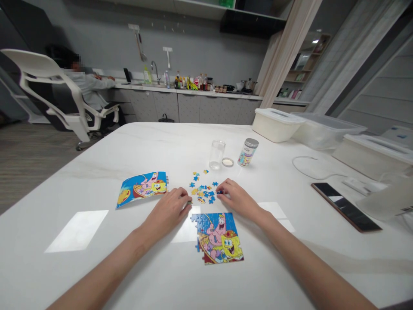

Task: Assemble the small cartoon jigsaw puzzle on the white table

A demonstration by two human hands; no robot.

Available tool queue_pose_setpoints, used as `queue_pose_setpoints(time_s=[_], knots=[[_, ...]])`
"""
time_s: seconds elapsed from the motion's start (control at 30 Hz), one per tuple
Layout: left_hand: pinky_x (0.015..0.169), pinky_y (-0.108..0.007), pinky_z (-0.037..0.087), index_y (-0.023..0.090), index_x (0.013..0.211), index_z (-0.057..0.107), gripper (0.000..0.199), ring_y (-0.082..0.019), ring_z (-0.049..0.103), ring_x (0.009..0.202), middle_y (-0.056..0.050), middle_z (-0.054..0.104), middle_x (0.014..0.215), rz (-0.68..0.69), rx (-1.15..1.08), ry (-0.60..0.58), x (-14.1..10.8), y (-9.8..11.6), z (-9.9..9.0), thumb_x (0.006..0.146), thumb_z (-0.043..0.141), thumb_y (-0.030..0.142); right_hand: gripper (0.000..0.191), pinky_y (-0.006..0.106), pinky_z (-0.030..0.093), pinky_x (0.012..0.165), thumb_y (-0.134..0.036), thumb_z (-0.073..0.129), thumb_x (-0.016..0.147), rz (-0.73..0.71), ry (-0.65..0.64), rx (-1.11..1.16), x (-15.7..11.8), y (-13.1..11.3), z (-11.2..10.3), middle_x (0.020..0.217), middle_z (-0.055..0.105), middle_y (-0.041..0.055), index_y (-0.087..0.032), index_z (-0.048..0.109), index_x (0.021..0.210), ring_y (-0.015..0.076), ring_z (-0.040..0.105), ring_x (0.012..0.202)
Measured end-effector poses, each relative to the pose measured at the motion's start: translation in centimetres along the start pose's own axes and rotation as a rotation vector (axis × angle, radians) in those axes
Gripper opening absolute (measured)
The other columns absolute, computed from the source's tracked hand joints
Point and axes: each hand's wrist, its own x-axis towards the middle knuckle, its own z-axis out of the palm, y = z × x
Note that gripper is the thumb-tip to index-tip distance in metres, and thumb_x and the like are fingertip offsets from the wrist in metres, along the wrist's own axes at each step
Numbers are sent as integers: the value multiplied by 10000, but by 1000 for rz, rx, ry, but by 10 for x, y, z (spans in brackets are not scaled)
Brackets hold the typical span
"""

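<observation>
A partly joined jigsaw puzzle (221, 239) with a pink starfish and a yellow sponge figure lies flat on the white table. Its left edge is ragged with open tabs. Beyond it, several loose puzzle pieces (209, 194), mostly blue and yellow, are scattered. My left hand (174, 203) is left of the pile, its fingertips closed on a small puzzle piece (190, 202). On the pile's right side, my right hand (232, 194) pinches a dark blue piece (220, 192), mostly covered by the fingers. A curled picture sheet (142, 188) showing the same scene rests by my left hand.
Behind the pieces stand a clear jar (217, 155), its ring-like lid (227, 162) and a printed can (248, 152). To the right lie a phone (345, 206), a white cable (318, 175) and storage boxes (277, 125). A person (92, 88) sits at the far counter.
</observation>
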Motion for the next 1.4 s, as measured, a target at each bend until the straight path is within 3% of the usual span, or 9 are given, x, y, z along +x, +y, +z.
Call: queue_pose_setpoints(time_s=[0.3,0.57,0.7,0.83,1.13,1.4], knots=[[773,-395,466,190,929,546,149,-218,559,886,-57,613,975,-39,-122,-64,2,-3,-1,942,398,182,128,310,465,749,-199,538,898,42,-43,40,1,-2,0,875,578,40,-190,662,930,154,571,775],[840,-363,474,203,1026,532,142,-196,572,950,-45,589,991,-128,-342,9,0,-6,5,898,473,185,302,338,461,866,0,493,752,-23,32,-40,-2,0,-2,1000,562,78,-162,640,959,191,558,940],[741,-319,486,195,986,581,165,-158,576,807,-42,564,973,-173,-403,-37,2,1,1,899,441,188,320,330,464,859,-7,470,778,3,6,-20,-1,1,-1,1011,569,79,-162,642,999,187,562,944],[687,-305,471,193,880,609,175,-138,545,709,-30,569,915,-194,-462,-69,4,7,-5,901,439,228,222,335,469,838,-105,527,826,43,-7,-18,-1,-2,0,975,557,70,-170,640,1006,183,559,900],[617,-271,448,187,800,570,203,-140,564,670,5,608,720,-450,-985,-58,11,9,-4,775,630,380,96,332,476,812,-127,513,869,-7,24,-6,0,1,3,942,558,58,-178,594,875,172,559,871],[767,-339,473,197,935,657,241,-195,635,856,-43,712,912,-570,-1063,-42,12,8,-8,742,642,341,171,336,477,808,-134,515,894,20,-13,32,0,0,2,991,573,71,-184,629,1012,174,577,882]])
